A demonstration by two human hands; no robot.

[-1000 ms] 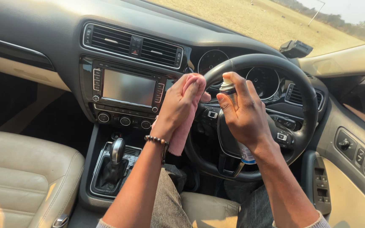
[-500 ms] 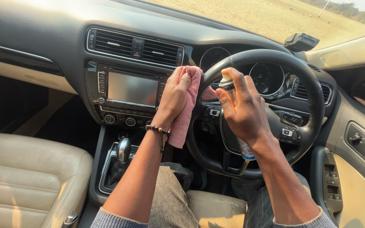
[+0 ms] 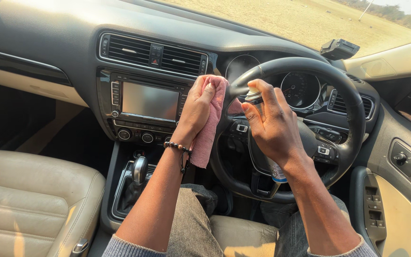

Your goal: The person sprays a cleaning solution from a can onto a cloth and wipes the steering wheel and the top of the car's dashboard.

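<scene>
showing a car cabin from the driver's seat, items as follows. left hand (image 3: 197, 110): fingers curled narrow around a pink cloth (image 3: 209, 124), pressing its upper part against the left rim of the steering wheel (image 3: 353, 119); the rest of the cloth hangs down past the wrist, which wears a dark beaded bracelet (image 3: 177, 146). right hand (image 3: 274, 124): fingers wrapped around a spray can (image 3: 255, 97), forefinger lying over the cap, nozzle facing left toward the cloth; the can sits upright in front of the wheel hub, its lower end showing below the palm near the bottom spoke. a faint mist shows between the nozzle and the cloth. the two hands are near each other but apart. far behind the wheel: instrument dials (image 3: 300, 89). left of the wheel: centre screen (image 3: 149, 101) with knobs beneath, air vents (image 3: 153, 49) above it. near left: gear lever (image 3: 139, 169) in its console, beige passenger seat (image 3: 29, 200). right: door panel with switches (image 3: 405, 162). near edge: grey trousers (image 3: 191, 228) on the person's lap.
</scene>
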